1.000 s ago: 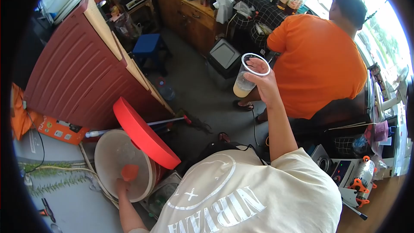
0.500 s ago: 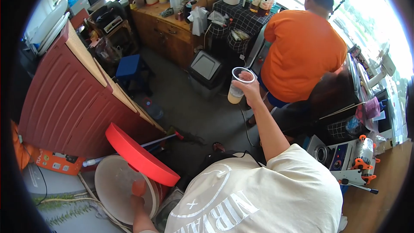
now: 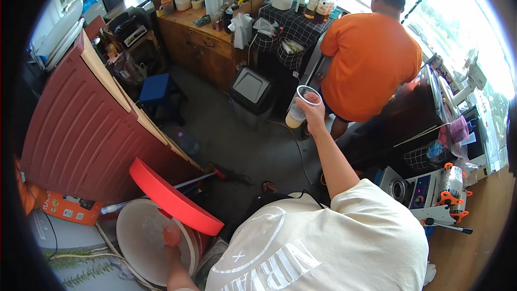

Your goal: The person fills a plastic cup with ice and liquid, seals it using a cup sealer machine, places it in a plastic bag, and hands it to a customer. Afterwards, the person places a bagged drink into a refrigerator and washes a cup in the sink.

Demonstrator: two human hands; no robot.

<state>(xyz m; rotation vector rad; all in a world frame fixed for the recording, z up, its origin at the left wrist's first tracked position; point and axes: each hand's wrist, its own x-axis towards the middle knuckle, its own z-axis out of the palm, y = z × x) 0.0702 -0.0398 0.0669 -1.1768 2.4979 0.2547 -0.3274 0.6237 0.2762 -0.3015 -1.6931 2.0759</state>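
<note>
My right hand point(image 3: 315, 112) is wrapped round a clear plastic cup point(image 3: 295, 115), held out in front of me. Pale beige liquid covers the cup's bottom. At lower left, my left hand point(image 3: 172, 253) is down inside a large round ice bucket point(image 3: 129, 231) with a whitish interior. Its fingers close on a translucent reddish scoop point(image 3: 172, 233); the grip itself is partly hidden. A red round lid point(image 3: 175, 196) stands tilted over the bucket's far rim.
A person in an orange shirt point(image 3: 371, 64) stands with their back to me at the right counter. A grey-topped bin point(image 3: 251, 89) and blue stool point(image 3: 155, 87) stand on the floor. A cup-sealing machine point(image 3: 425, 194) is at right; a maroon panel point(image 3: 81, 134) at left.
The cup in my right hand has shifted slightly right relative to the bin and tilted a little. My left hand and the reddish scoop have moved slightly within the bucket. The view has turned slightly.
</note>
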